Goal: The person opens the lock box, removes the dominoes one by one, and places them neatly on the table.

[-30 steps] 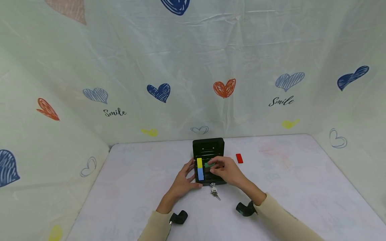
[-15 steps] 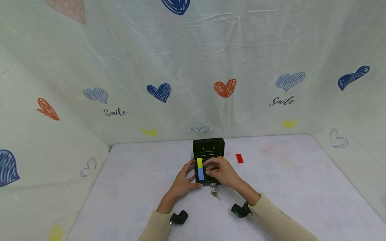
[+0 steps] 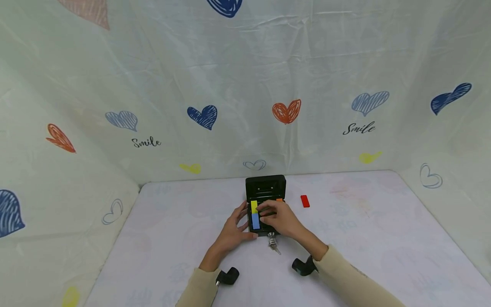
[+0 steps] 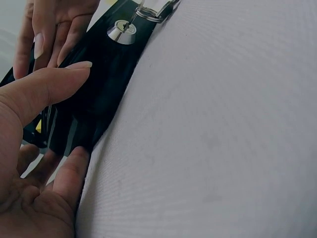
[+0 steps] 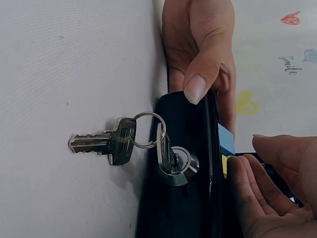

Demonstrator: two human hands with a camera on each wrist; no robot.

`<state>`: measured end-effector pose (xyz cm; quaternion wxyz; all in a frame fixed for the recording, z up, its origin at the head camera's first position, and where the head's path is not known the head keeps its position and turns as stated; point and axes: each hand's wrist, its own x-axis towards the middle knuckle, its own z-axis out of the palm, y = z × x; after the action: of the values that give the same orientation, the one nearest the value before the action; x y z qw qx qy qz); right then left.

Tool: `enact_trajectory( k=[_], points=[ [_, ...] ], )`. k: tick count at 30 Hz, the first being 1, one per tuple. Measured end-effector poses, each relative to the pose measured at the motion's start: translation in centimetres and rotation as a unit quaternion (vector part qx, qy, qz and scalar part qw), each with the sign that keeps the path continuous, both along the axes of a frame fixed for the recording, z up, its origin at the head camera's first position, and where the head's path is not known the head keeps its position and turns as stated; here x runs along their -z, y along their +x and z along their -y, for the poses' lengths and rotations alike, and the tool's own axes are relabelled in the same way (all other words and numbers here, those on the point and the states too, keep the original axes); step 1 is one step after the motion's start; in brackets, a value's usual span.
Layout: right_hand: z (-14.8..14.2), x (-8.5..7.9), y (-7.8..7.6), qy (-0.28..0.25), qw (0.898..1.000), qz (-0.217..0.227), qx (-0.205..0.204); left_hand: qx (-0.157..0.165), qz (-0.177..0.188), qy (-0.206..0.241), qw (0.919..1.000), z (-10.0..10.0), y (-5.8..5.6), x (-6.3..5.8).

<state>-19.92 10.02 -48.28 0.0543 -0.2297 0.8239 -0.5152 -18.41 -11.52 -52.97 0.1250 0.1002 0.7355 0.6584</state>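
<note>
A small black metal lockbox (image 3: 265,187) stands with its lid raised. My left hand (image 3: 229,230) holds its left side, thumb at the front corner and fingers along the side wall. In the left wrist view the left thumb (image 4: 49,89) lies over the front face. Inside, a yellow block (image 3: 254,206) and a blue block (image 3: 255,221) lie end to end along the left. My right hand (image 3: 280,217) reaches into the box, bent fingertips right beside the yellow block; I cannot tell whether they pinch anything. An orange block (image 3: 279,199) shows behind that hand.
A red block (image 3: 304,201) lies on the white table (image 3: 364,221), right of the box. One key (image 5: 164,148) sits in the front lock (image 5: 183,167), a second key (image 5: 104,141) hanging from its ring. A printed white sheet (image 3: 238,68) rises behind the table.
My right hand has shifted left inside the box toward the yellow block, uncovering the orange block behind it. The green block seen by the fingers earlier is now hidden. My left hand has stayed put.
</note>
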Motion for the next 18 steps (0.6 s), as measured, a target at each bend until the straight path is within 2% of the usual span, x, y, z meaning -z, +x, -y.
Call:
enact_trajectory(
  k=[18],
  points=[
    [0.30,0.22,-0.20,0.009,1.000,0.011,0.005,-0.003,-0.003,0.000,1.0000,-0.09,-0.01,-0.06]
  ],
)
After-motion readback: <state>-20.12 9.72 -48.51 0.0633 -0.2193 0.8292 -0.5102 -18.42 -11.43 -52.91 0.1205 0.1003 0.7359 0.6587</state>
